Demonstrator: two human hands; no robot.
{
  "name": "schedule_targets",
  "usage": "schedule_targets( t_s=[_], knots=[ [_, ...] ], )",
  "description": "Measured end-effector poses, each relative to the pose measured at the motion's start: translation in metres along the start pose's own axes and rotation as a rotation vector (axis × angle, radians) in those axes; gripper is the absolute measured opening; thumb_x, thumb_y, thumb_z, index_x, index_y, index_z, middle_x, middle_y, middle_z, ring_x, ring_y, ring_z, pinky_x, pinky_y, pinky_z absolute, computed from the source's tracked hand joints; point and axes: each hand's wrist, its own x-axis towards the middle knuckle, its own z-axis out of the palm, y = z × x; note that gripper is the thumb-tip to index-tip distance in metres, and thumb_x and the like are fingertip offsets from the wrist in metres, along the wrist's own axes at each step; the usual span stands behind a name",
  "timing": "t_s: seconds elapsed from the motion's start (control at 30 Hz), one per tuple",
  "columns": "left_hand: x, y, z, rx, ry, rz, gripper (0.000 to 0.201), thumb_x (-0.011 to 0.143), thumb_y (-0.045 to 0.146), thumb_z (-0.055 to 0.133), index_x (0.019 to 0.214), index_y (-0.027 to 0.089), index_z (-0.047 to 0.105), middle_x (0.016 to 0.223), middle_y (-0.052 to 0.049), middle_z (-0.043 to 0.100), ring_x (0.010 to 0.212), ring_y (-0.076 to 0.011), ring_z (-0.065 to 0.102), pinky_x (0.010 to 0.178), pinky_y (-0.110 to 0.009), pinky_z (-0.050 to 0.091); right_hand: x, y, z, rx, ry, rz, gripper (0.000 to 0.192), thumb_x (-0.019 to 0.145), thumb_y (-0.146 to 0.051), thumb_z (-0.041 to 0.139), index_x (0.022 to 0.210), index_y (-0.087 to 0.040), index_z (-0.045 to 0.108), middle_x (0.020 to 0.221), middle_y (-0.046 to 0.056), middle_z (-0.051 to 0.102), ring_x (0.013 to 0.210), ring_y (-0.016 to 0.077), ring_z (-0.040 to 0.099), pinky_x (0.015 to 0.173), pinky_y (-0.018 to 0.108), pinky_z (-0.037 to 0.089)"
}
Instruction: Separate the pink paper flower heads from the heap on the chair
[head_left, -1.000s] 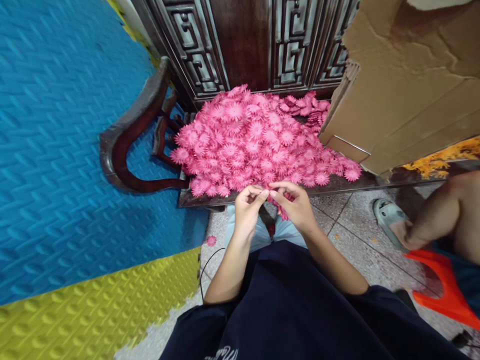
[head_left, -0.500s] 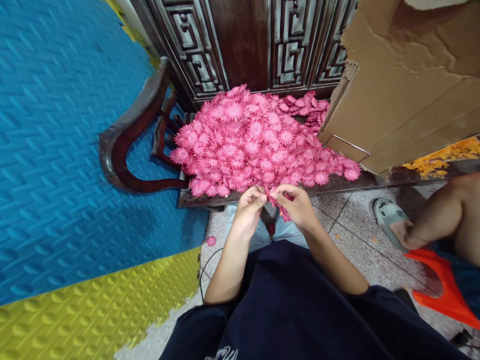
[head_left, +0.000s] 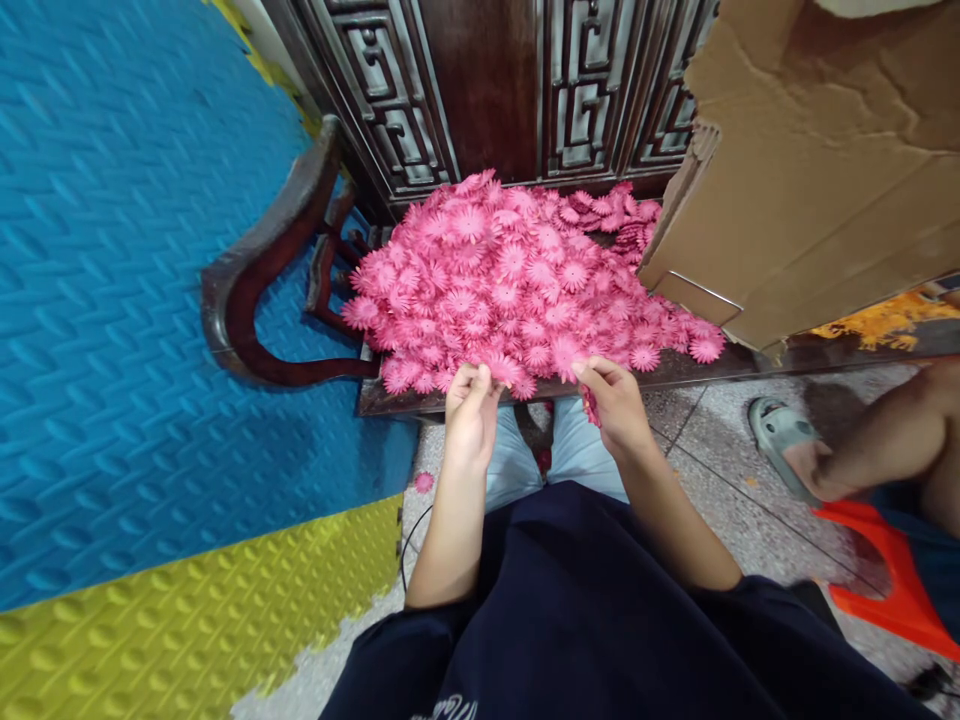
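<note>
Firstly, left hand [head_left: 469,425]: grip pinched on a single pink flower [head_left: 501,370] at the near edge of the flower pile [head_left: 510,280], thumb and fingers pressed together on its petals.

Right hand [head_left: 619,410]: grip closed on a small bunch of flowers [head_left: 590,405] that hangs below the palm; thumb and forefinger tips touch the pile's near edge. How many flowers sit in this bunch cannot be made out.

Flower pile: heaped on the dark wooden bench seat [head_left: 675,368], just beyond both grips, reaching back to the carved backrest [head_left: 480,90]. A thin bare strip of seat edge runs between the pile and the grips.

Open room: a gap of bare seat edge lies between the two grips; below them, the person's knees in pale trousers [head_left: 517,465] and grey speckled floor [head_left: 712,470]. One stray flower [head_left: 424,482] lies on the floor, left of and below the left grip.

Bounds: curved armrest [head_left: 255,280] and blue foam mat [head_left: 112,300] well left of the left grip; cardboard sheet [head_left: 817,170] right of the right grip, covering the pile's far right corner.

Partly seen: another person's leg [head_left: 892,450] and sandal [head_left: 780,440], cut off at the right border, beside an orange stool [head_left: 892,580]. Yellow flowers [head_left: 885,322] show only in a sliver under the cardboard.
</note>
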Motion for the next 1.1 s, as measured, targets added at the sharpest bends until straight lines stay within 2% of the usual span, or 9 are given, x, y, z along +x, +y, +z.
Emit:
schedule_targets(
  t_s=[0.2, 0.4, 0.6, 0.8, 0.9, 1.0, 1.1],
  knots=[
    [0.017, -0.021, 0.000, 0.054, 0.075, -0.007, 0.043, 0.048, 0.038, 0.080, 0.059, 0.016, 0.046, 0.055, 0.007, 0.049, 0.055, -0.0043, 0.048, 0.060, -0.019, 0.038, -0.001, 0.007, 0.003, 0.004, -0.026, 0.050, 0.025, 0.065, -0.037, 0.064, 0.056, -0.018, 0.049, 0.046, -0.008, 0.036, 0.038, 0.0037, 0.030, 0.035, 0.018, 0.027],
    [0.014, -0.020, 0.007, 0.154, 0.054, 0.100, 0.036, 0.051, 0.034, 0.080, 0.059, 0.016, 0.050, 0.057, 0.006, 0.052, 0.058, -0.0046, 0.049, 0.064, -0.019, 0.039, 0.001, 0.009, 0.004, 0.016, 0.025, 0.018, 0.023, 0.066, -0.037, 0.063, 0.059, -0.019, 0.051, 0.050, -0.007, 0.040, 0.040, 0.0045, 0.033, 0.038, 0.019, 0.030],
    [0.002, -0.021, 0.008, 0.167, 0.045, 0.101, 0.031, 0.049, 0.028, 0.081, 0.063, 0.016, 0.055, 0.060, 0.005, 0.054, 0.058, -0.0043, 0.050, 0.062, -0.018, 0.039, 0.002, 0.013, 0.006, -0.106, 0.034, -0.123, 0.018, 0.071, -0.035, 0.060, 0.063, -0.020, 0.054, 0.055, -0.005, 0.045, 0.049, 0.0083, 0.044, 0.047, 0.021, 0.038],
    [0.003, -0.021, 0.007, 0.133, 0.071, 0.084, 0.033, 0.047, 0.028, 0.082, 0.065, 0.016, 0.057, 0.058, 0.006, 0.053, 0.055, -0.0028, 0.047, 0.057, -0.016, 0.037, 0.010, 0.008, 0.003, -0.153, 0.072, -0.197, 0.016, 0.072, -0.032, 0.059, 0.064, -0.019, 0.054, 0.056, -0.004, 0.045, 0.051, 0.0081, 0.042, 0.049, 0.021, 0.037],
    [0.004, -0.022, 0.004, 0.123, 0.098, 0.078, 0.034, 0.047, 0.030, 0.082, 0.067, 0.016, 0.058, 0.058, 0.006, 0.054, 0.054, -0.0028, 0.046, 0.055, -0.016, 0.036, 0.035, -0.010, 0.006, -0.222, 0.103, -0.312, 0.019, 0.073, -0.031, 0.059, 0.062, -0.019, 0.051, 0.053, -0.005, 0.041, 0.049, 0.0074, 0.039, 0.048, 0.021, 0.035],
    [0.003, -0.024, 0.003, 0.131, 0.086, 0.073, 0.034, 0.049, 0.030, 0.081, 0.069, 0.016, 0.058, 0.060, 0.006, 0.054, 0.053, -0.0032, 0.047, 0.053, -0.017, 0.036, 0.084, -0.023, 0.011, -0.285, 0.147, -0.483, 0.018, 0.075, -0.034, 0.058, 0.067, -0.018, 0.056, 0.062, -0.003, 0.048, 0.059, 0.0087, 0.045, 0.060, 0.023, 0.039],
    [0.001, -0.023, 0.002, 0.147, 0.063, 0.062, 0.032, 0.051, 0.031, 0.080, 0.069, 0.016, 0.057, 0.062, 0.005, 0.055, 0.055, -0.0039, 0.048, 0.053, -0.017, 0.037, 0.135, -0.017, 0.011, -0.374, 0.175, -0.471, 0.016, 0.073, -0.030, 0.061, 0.080, -0.015, 0.061, 0.070, 0.000, 0.053, 0.067, 0.0113, 0.049, 0.067, 0.027, 0.041]
  ],
)
